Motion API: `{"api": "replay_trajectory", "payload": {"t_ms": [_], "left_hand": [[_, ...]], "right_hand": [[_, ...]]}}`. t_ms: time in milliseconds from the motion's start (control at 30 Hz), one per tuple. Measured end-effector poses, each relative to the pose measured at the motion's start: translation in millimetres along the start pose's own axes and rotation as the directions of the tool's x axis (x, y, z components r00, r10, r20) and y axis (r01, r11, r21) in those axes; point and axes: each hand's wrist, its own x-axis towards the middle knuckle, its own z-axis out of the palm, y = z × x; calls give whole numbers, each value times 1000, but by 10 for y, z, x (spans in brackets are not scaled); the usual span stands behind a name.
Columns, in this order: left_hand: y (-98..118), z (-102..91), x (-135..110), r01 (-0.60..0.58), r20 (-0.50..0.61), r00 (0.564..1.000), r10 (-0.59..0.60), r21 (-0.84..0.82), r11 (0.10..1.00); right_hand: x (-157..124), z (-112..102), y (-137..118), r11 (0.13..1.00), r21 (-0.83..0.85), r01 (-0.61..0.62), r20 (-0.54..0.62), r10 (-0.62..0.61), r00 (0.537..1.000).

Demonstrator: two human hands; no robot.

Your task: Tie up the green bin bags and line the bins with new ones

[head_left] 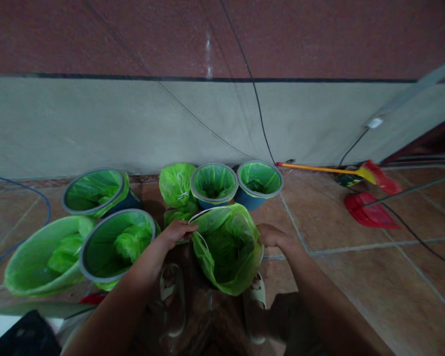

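A green bag-lined bin [226, 247] stands on the floor right in front of me, between my feet. My left hand [176, 232] grips the bag's rim and white drawstring on its left side. My right hand [270, 236] is closed on the rim at the right side. Behind the bin lies a tied-off green bag [176, 185] with a white string knot. Several blue bins with grey rings and green liners surround it: two at the back [214, 184] [259, 180], others at the left [94, 192] [116, 244] [46, 257].
A grey wall with dark cables runs across the back. A yellow-handled broom [330, 170] and a red dustpan [371, 212] lie on the tiled floor at the right. A blue cable curves at far left. My sandals [172, 296] show below.
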Motion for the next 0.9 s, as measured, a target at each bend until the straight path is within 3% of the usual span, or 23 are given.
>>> {"api": "replay_trajectory", "payload": {"t_ms": [100, 367, 500, 600, 700, 900], "left_hand": [[47, -9, -26, 14, -20, 1000, -15, -53, 999], [131, -62, -55, -69, -82, 994, 70, 19, 997], [82, -55, -29, -125, -138, 978, 157, 218, 968], [67, -37, -11, -158, -161, 952, 260, 470, 868], [71, -22, 12, -115, -169, 950, 263, 593, 797], [27, -36, 70, -81, -201, 959, 200, 480, 873]], "right_hand": [[1, -19, 7, 999, 21, -26, 24, 26, 999], [-38, -52, 54, 995, 83, -52, 68, 46, 997], [-35, -50, 43, 996, 83, -19, 57, 14, 998], [-30, -37, 25, 998, 65, 6, 54, -10, 998], [-36, -13, 9, 995, 86, -51, 117, 40, 992], [-61, 21, -14, 981, 146, -130, 228, 95, 969]]}}
